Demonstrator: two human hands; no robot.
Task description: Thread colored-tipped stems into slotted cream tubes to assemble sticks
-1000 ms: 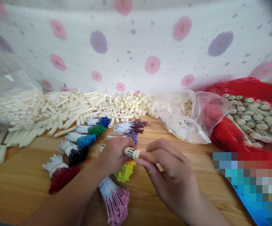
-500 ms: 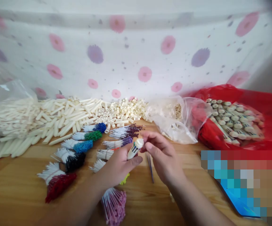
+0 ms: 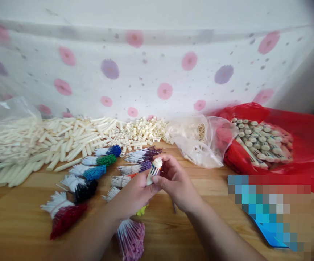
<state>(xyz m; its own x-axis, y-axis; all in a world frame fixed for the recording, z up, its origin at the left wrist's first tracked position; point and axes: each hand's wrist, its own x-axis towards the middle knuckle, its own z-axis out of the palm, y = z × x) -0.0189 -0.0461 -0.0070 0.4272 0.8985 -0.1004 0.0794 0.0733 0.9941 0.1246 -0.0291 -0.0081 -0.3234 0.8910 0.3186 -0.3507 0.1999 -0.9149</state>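
Note:
Between my two hands is a white multicolor pen (image 3: 155, 170), tilted, its slotted top with coloured sliders facing up. My left hand (image 3: 137, 190) wraps round its lower body. The thumb and fingers of my right hand (image 3: 174, 181) close on the pen's upper part from the right. Bundles of thin white refills with coloured ends lie left of and below my hands: blue (image 3: 115, 150), green (image 3: 106, 160), light blue (image 3: 95, 172), black (image 3: 85, 190), dark red (image 3: 67, 219), purple (image 3: 143, 166) and pink (image 3: 132, 239). The tweezers (image 3: 174, 208) are mostly hidden under my right hand.
White pen barrels (image 3: 64, 139) and short slotted pieces (image 3: 146, 130) are heaped along the back. A clear plastic bag (image 3: 197, 152) holds small parts. At right, a red bag (image 3: 306, 145) holds many assembled pens (image 3: 263, 141). A blue object (image 3: 273, 235), partly pixelated, lies at front right.
My right hand has moved left and closed onto the pen, its thumb now against the pen's front. My left hand keeps its hold. The view has shifted slightly.

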